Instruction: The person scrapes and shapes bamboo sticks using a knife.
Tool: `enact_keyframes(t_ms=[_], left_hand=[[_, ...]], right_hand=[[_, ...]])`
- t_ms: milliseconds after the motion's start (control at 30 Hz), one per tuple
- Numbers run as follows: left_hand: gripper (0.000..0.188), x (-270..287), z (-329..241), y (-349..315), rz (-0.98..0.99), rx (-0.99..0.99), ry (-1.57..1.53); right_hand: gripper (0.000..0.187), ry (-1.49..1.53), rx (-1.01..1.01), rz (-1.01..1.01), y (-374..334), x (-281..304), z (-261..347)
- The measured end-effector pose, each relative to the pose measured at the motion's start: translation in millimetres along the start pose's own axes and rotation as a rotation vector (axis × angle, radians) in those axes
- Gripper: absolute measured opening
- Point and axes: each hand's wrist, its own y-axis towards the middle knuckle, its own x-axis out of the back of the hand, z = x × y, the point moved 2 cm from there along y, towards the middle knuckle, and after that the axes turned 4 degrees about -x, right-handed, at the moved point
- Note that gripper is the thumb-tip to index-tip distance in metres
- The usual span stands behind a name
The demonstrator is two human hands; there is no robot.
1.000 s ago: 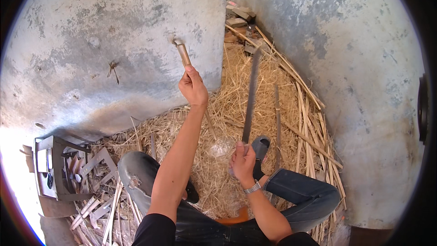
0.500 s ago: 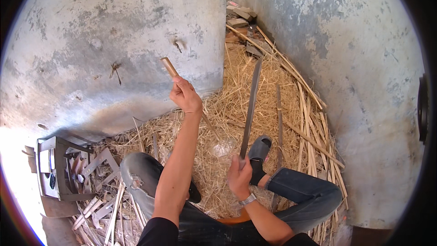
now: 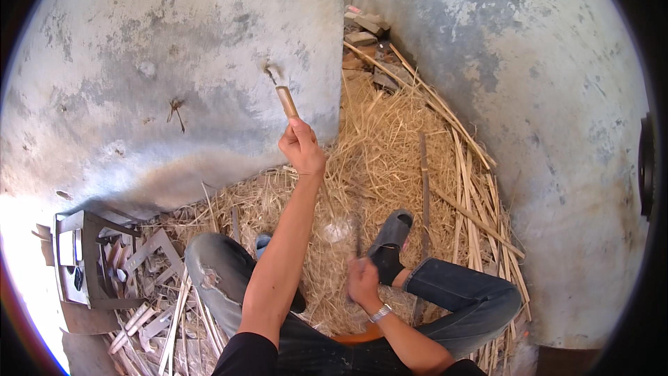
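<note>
- Apparently the step in hand is splitting or trimming a cane stick: the left hand is raised at arm's length in front of the grey wall, closed around one end of a short tan stick that points up and away.
- Lower down, the right hand is closed around the grip of a long thin blade, which is blurred, so its exact edge and angle cannot be told; it sits just beside the grey sandal on the person's foot.
- Both hands look fully clenched, with no fingers spread.
- Stick and blade are well apart, one high by the wall and one low over the straw.
- By my judgement, the next move calls for bringing the stick down toward the blade, or the blade up to it, while keeping the blade off the sandal and the jeans-clad leg.
- Long cane strips lie along the corner on the right, and broken bricks are piled at the far corner.
- At the lower left, a dark metal box stands among wood scraps.
</note>
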Motion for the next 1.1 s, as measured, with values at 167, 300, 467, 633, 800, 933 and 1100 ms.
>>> enact_keyframes(t_ms=[167, 300, 467, 633, 800, 933, 1100], left_hand=[[0.055, 25, -4, 9, -0.050, -0.010, -0.021], [0.054, 14, -13, 3, -0.069, -0.007, 0.027], [0.055, 13, 10, 2, -0.040, -0.136, 0.176], [0.052, 9, 5, 3, -0.054, -0.075, 0.054], [0.055, 5, 7, 3, -0.120, -0.139, 0.258], [0.058, 0, 10, 2, -0.149, -0.113, 0.319], [0.061, -1, 7, 6, -0.178, -0.117, 0.428]], right_hand=[[0.039, 0.121, -0.507, 0.213, 23, 11, 17], [0.035, 0.318, -0.130, 0.067, 30, 13, 101], [0.037, -0.355, 0.264, 0.153, 8, 7, -18], [0.041, -0.104, -0.426, 0.176, 21, 31, -38], [0.041, 0.223, -0.088, -0.038, 14, 5, 25], [0.039, -0.065, -0.414, 0.323, 0, -7, -27], [0.037, 0.034, -0.402, 0.133, 34, 14, -7]])
